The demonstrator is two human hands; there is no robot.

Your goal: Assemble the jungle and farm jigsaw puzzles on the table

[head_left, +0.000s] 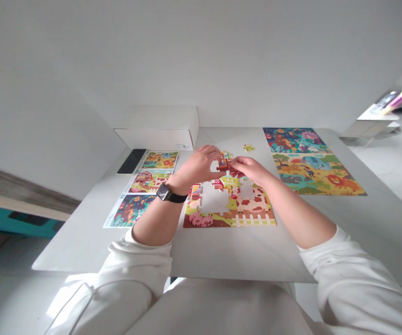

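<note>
A small red jigsaw piece (224, 164) sits between left hand (197, 164) and right hand (250, 169).

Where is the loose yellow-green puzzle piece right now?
In the head view, the loose yellow-green puzzle piece lies on the white table just beyond the right hand, past the top of the unfinished farm puzzle and left of the animal puzzle.

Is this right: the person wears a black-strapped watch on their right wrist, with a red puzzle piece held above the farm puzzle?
The watch is on the left wrist, not the right, as the head view shows; the red puzzle piece is held above the farm puzzle.
</note>
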